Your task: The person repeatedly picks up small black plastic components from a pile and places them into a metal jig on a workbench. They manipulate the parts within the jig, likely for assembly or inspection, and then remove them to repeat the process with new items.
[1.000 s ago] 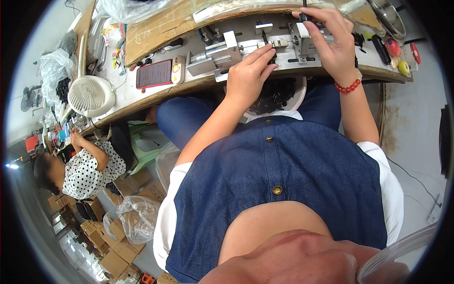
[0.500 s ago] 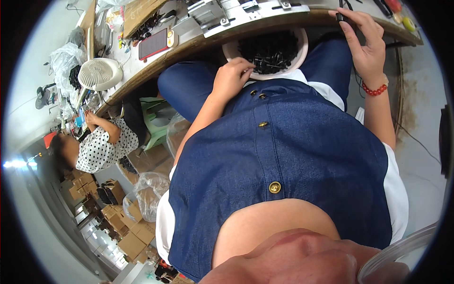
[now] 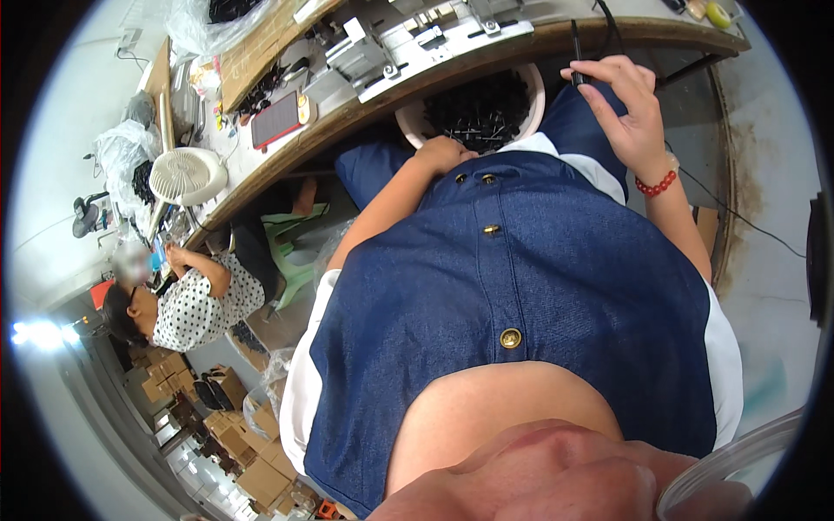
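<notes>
My right hand (image 3: 627,108) is raised at the front edge of the bench. Thumb and forefinger are closed on a slim black rod-like piece (image 3: 579,76) with a thin end pointing up; its exact kind does not show. My left hand (image 3: 445,154) rests low, against the near rim of a pale pink basin (image 3: 540,108) in my lap. Its fingers are curled together, and whatever they hold is hidden. Many small black parts (image 3: 478,108), some with shiny metal pins, fill the basin.
A metal fixture (image 3: 365,56) stands on the wooden-edged bench (image 3: 486,54) above the basin. A dark cord (image 3: 612,26) hangs near my right hand. Leftward lie a red-edged phone (image 3: 278,120) and a white fan (image 3: 187,176). A co-worker in a dotted shirt (image 3: 204,304) sits further left.
My right hand has moved left and down with the black piece. My left hand has shifted slightly lower at the basin's rim, its fingers more tucked in. The whole view has tilted a little.
</notes>
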Demonstrator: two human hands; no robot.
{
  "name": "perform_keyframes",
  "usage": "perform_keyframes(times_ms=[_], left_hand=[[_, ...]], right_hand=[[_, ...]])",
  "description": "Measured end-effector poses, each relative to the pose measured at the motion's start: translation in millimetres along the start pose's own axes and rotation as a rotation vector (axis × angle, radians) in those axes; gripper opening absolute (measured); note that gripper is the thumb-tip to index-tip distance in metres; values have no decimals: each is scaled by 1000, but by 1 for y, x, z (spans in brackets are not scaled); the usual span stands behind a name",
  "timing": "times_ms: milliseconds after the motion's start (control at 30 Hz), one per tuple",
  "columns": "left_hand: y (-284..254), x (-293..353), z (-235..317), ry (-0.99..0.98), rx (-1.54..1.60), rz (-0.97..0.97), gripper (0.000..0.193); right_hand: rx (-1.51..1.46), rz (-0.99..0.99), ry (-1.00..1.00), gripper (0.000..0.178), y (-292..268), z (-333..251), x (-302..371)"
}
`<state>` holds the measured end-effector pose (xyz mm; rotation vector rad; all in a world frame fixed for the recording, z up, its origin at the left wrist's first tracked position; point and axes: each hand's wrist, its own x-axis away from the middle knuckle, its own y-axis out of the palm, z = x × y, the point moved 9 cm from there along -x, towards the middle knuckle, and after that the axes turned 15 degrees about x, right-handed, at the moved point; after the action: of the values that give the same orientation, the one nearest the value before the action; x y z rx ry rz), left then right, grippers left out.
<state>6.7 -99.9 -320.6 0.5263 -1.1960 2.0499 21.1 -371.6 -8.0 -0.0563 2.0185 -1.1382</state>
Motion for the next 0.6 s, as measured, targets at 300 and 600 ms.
perform_keyframes(times_ms=[300, 600], left_hand=[[-25, -7, -7, 29, 98, 290, 52], [-66, 5, 20, 162, 32, 583, 75]], right_hand=[[-182, -107, -132, 28, 62, -48, -73], [-87, -116, -222, 22, 118, -59, -108]])
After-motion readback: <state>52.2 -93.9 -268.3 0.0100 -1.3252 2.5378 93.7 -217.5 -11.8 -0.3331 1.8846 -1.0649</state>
